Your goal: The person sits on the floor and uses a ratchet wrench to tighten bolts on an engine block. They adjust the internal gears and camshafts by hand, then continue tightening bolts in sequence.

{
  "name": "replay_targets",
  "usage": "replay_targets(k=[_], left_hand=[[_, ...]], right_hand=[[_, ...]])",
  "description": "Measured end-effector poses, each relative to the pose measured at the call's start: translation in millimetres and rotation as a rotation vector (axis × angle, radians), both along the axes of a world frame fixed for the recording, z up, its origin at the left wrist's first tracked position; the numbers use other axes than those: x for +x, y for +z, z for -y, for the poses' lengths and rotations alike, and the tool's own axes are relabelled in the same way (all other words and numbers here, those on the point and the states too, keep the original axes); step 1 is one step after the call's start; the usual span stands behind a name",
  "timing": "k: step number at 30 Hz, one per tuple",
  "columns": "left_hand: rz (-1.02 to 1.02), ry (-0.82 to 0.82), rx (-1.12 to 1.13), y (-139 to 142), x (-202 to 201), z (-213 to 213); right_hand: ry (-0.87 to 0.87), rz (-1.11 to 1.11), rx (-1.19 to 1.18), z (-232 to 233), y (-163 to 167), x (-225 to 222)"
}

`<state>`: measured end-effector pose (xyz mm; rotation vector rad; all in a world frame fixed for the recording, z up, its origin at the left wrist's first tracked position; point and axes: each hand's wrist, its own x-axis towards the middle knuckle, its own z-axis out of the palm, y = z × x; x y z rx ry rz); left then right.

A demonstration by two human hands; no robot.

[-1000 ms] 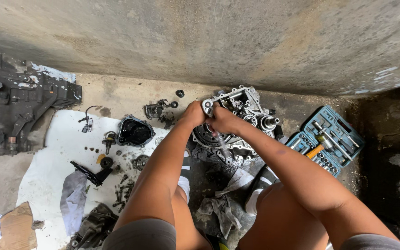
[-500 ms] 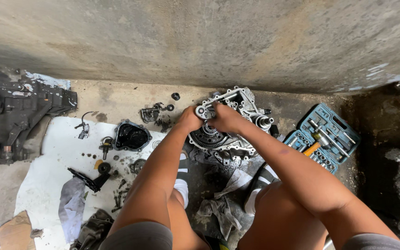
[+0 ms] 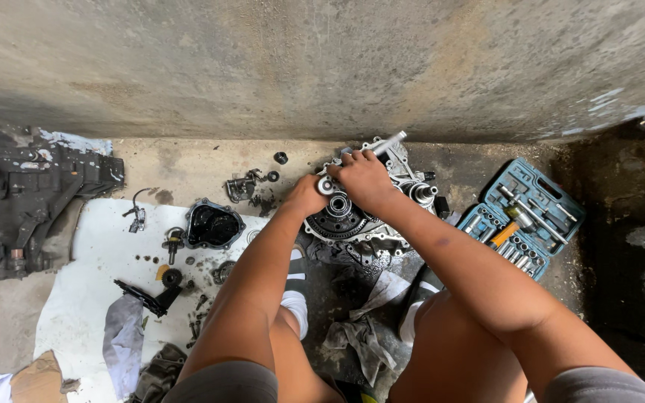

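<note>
A greasy metal gearbox housing (image 3: 352,224) with gears lies on the concrete floor in front of me. My left hand (image 3: 306,195) rests on its left upper edge, fingers curled around a small round silver part (image 3: 325,185). My right hand (image 3: 363,177) is closed on a silver ratchet handle (image 3: 386,143) that sticks up and to the right over the housing. Both forearms reach forward from the bottom of the view.
An open blue socket set case (image 3: 524,216) lies at the right. A white sheet (image 3: 91,283) at the left carries a black cover (image 3: 212,224), bolts and small parts. A dark casing (image 3: 16,201) sits far left. Rags (image 3: 360,328) lie between my legs. A concrete wall (image 3: 322,67) rises behind.
The view shifted slightly, so the housing sits lower and more central. My right hand has turned, and the ratchet handle now shows above it, pointing up and right.
</note>
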<state>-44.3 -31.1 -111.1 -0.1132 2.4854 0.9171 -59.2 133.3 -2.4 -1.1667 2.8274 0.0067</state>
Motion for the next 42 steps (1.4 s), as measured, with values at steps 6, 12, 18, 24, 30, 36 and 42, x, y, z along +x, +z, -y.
replay_targets(k=[6,12,18,24,30,36,42], left_hand=[[0.084,0.237,0.094,-9,-4,3],[0.079,0.387,0.400,-30,-2,9],[0.029,0.230,0.194,-31,-2,9],[0.103,0.127,0.001,-5,0,-1],[0.030,-0.002,-0.033,15,-4,5],[0.036,0.093,-0.002,-2,-4,4],[0.007,0.128,-0.036,-24,-13,-2]], right_hand=[[-0.046,0.147,0.186,10,1,2],[-0.443,0.810,-0.187,36,0,26],[-0.341,0.731,-0.049,31,-1,16],[-0.151,0.197,0.145,14,1,5],[-0.017,-0.003,0.117,20,-13,-6],[-0.007,-0.021,0.053,16,-26,-10],[-0.023,-0.019,0.130,20,-20,-18]])
